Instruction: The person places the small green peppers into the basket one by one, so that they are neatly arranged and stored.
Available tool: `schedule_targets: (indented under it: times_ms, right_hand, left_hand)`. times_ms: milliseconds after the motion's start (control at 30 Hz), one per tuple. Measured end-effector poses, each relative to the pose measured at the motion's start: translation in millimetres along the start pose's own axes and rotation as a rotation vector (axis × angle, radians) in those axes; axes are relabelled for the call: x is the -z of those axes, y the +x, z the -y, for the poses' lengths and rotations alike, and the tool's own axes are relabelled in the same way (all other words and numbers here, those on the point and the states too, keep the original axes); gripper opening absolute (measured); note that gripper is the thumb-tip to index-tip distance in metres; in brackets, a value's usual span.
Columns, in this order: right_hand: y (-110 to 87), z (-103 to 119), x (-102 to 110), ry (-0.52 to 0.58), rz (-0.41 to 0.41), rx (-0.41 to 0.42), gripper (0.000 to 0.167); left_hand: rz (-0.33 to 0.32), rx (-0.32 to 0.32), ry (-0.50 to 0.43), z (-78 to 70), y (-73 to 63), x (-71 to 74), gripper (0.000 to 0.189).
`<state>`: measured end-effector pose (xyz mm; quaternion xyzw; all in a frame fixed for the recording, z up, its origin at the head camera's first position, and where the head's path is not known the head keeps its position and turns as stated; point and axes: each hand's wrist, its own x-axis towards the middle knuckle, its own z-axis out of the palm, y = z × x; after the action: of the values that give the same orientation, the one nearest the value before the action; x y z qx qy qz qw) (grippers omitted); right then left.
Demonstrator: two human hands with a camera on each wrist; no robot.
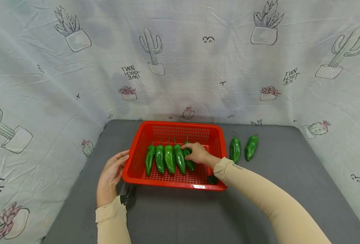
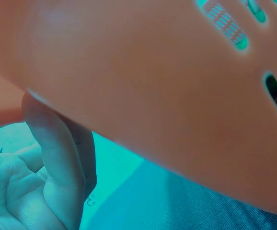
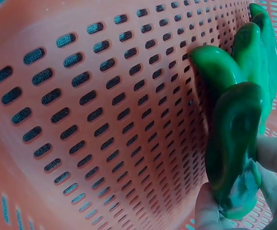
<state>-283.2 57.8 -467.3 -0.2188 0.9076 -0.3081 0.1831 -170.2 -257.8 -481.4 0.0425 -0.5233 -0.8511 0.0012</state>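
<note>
Well, the left hand (image 1: 112, 172) grips the red basket (image 1: 173, 184) by its rim; inside lie four peppers (image 1: 169, 159), then a fifth pepper (image 1: 190, 165) — pinched in the right hand (image 1: 200, 154) — and, outside, two loose peppers (image 1: 235, 149) (also green).

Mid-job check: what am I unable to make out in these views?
Head: part of the red basket, behind the right sleeve.
Head: part of the basket's rightmost pepper, covered by the right hand.
Left wrist: most of the basket's contents, behind its wall.
Left wrist: the left hand, cut off by the bottom edge.
Right wrist: parts of the farther peppers, behind nearer peppers.
</note>
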Motion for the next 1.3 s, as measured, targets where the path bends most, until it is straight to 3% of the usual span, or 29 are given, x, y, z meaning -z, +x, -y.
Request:
schedule_targets:
  times_ms: [700,1300]
  right_hand:
    - [1.2,-0.9,1.6,-0.083,0.008,0.013,0.056]
    - [1.9,-1.2,-2.5,-0.035,0.028,0.016,0.071]
  left_hand:
    - [0.001,-0.006,-0.006,-1.8,1.5,-2.1,0.022]
    - [0.000,-0.004,-0.014,1.7,1.3,1.4,0.027]
